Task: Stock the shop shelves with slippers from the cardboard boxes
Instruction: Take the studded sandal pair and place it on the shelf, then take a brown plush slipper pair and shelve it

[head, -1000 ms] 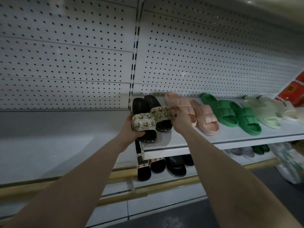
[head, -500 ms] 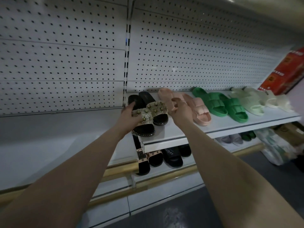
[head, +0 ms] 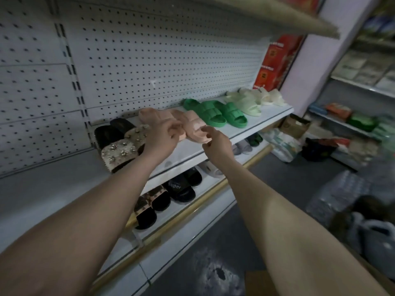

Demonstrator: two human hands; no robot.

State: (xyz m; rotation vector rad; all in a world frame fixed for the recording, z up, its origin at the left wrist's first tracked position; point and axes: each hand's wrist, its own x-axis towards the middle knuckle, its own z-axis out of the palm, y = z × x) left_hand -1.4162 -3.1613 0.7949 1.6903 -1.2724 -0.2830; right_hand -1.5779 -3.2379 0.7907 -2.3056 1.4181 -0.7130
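Presently, the left hand (head: 162,138) has its fingers curled close, knuckles against the toe of the nearer of the pink slippers (head: 193,128); whether they actually grip it cannot be told. The right hand (head: 215,144) has fingers loosely bent and holds nothing; the index tip is at the toe of the other pink slipper, contact uncertain. Both hands hover over the front strip of the shelf (head: 264,118), close together but apart.

The pink slippers lie toes forward, left of the shelf's middle, toes short of the front edge, with a bare white strip ahead of them. At the shelf's left end, just beside them, the studded slippers (head: 119,150) reach the front edge. Rightward in one row lie the green slippers (head: 213,113), the pale green slippers (head: 245,103) and the cream slippers (head: 269,96) at the right end, near the red boxes (head: 275,63).

A pegboard (head: 160,60) backs the row, open wall above the slippers; an upper shelf (head: 277,18) overhangs. The lower shelf (head: 215,184) carries the black slippers (head: 181,186) near its front edge. A cardboard box (head: 295,124) stands beyond the right end.
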